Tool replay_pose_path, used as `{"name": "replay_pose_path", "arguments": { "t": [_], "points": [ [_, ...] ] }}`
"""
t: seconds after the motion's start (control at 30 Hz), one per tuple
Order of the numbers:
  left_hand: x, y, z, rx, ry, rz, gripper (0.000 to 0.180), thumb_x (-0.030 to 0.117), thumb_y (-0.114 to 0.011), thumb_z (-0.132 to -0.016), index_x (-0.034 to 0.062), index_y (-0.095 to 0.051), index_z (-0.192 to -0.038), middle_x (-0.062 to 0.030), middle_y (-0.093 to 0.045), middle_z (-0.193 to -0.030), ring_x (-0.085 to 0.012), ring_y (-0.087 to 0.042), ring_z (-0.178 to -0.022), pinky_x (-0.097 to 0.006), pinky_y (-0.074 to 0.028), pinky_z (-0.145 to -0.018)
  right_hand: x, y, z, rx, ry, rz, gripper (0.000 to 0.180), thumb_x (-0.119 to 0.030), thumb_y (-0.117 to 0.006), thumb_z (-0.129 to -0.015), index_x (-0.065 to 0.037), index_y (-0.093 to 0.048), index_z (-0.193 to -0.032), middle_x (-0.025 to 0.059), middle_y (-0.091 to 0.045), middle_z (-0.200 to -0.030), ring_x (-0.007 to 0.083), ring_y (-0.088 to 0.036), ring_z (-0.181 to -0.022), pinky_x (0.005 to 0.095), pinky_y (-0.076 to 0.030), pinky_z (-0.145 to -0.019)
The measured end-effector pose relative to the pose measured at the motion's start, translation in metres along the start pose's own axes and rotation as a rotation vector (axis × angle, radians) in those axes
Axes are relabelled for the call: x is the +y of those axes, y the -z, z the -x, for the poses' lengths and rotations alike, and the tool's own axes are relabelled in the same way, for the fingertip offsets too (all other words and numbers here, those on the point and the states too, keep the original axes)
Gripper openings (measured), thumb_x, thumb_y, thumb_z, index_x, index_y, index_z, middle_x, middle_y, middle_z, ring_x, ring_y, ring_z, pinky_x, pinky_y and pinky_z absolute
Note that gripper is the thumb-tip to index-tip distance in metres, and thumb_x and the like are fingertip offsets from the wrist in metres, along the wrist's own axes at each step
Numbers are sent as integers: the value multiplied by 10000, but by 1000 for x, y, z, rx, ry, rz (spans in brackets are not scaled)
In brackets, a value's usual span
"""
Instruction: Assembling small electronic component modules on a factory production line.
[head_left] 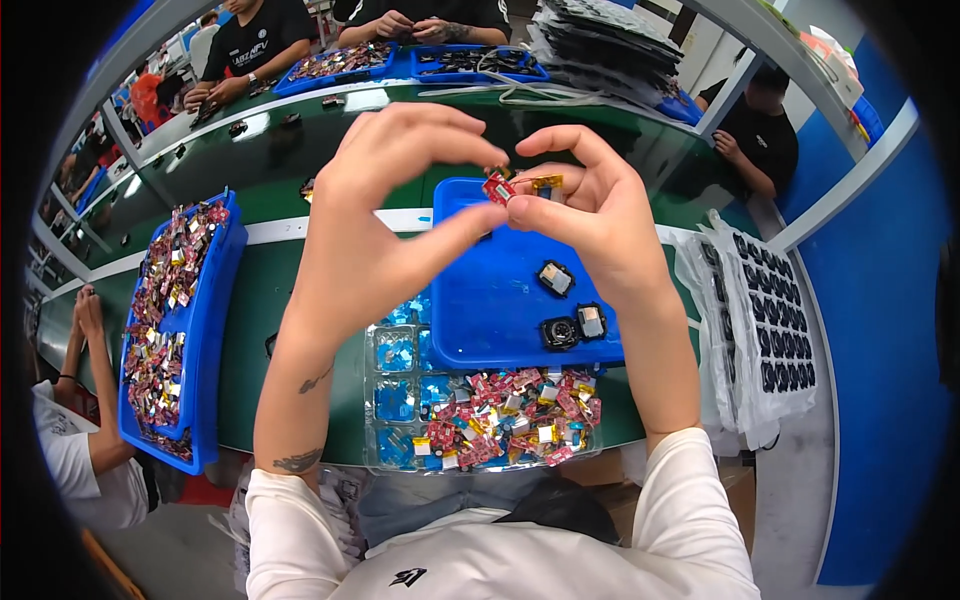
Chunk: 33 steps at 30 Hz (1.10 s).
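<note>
Right hand (605, 215): grip narrow, thumb and fingers pinching a small red circuit board (497, 188); flat, hard-edged, with a yellow-wrapped bit (548, 183) beside it between the fingers. Board sits up between the two hands, over the far part of the blue tray (500, 290). Left hand (380, 195): fingers curved in a C, thumb and fingertips around the board's other side; cannot tell if they touch it.

Blue tray: smooth opaque plastic, rounded corners, shallow. In it, three black housings (559, 333), squarish with rounded corners; two show pale rectangular faces, one a round ring. Near edge of the tray lies over a clear compartmented tray (394, 350), thin shiny plastic, blue film-like pieces in its cells, plus a loose heap of red boards (520, 410) with white blocks and yellow tape.

Left side: long blue bin (229, 270), filled with a jumbled pile of similar boards. Right side: pale, crinkly plastic-wrapped panel (775, 320), rows of black parts, standing beside the glossy green worktop (262, 320). Beyond: white rail (290, 229), grey metal frame (745, 85), more blue bins (480, 68), plastic-wrapped stack of dark sheets (605, 55), pale cables (540, 95). Co-workers' hands at the back, left and right. Both forearms block parts of the worktop; fingers partly hide the board.
</note>
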<state>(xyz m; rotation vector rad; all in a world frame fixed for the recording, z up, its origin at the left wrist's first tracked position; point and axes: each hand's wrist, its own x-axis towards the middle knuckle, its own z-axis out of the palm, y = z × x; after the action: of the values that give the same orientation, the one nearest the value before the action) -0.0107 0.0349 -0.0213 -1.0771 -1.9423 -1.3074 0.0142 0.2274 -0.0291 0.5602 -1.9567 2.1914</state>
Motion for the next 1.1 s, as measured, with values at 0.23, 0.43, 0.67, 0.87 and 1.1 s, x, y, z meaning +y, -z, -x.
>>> {"name": "replay_pose_path", "arguments": {
  "t": [0.23, 0.43, 0.67, 0.87, 1.1],
  "points": [
    [-9, -2, 1, -87, -260, -250, 237, 40, -758, -618, 81, -702, -844, -62, -641, -1029, -205, -561, -932, -332, -452, -816, -1, 2, -1, -157, -16, 14, 282, -78, -648, -848, 48, -585, -1093, 99, -666, -900, 119, -641, -834, 237, -521, -740],
    [-8, -4, 1, -106, -146, -133, 90, 11, -704, -722, 8, -643, -787, -77, -656, -870, -170, -586, -830, -286, -456, -752, -2, 14, -2, -212, 2, 232, 232, -123, -656, -859, 17, -656, -1044, 63, -680, -870, 93, -631, -804, 211, -503, -707],
    [-5, -10, 4, -133, 218, 148, 84, 47, -643, -770, -16, -590, -759, -65, -634, -707, -116, -589, -672, -260, -475, -631, -6, 15, 0, -114, -4, 295, 143, -103, -681, -835, 25, -693, -898, 44, -673, -774, 68, -612, -711, 204, -494, -656],
    [-10, -7, 7, -185, 286, 209, 54, 24, -591, -840, -17, -559, -852, -55, -616, -793, -85, -591, -761, -227, -464, -675, 3, 11, -1, -166, 58, 280, 139, -78, -691, -815, 26, -693, -907, 58, -678, -809, 74, -620, -748, 208, -494, -676],
    [-7, -9, 6, -291, 382, 291, 172, 101, -652, -870, -37, -595, -955, -26, -619, -844, -62, -572, -775, -224, -471, -682, -2, 15, -1, -51, 57, 296, 128, -64, -703, -808, 32, -697, -892, 67, -683, -779, 80, -628, -717, 197, -500, -655]
  ]
}}
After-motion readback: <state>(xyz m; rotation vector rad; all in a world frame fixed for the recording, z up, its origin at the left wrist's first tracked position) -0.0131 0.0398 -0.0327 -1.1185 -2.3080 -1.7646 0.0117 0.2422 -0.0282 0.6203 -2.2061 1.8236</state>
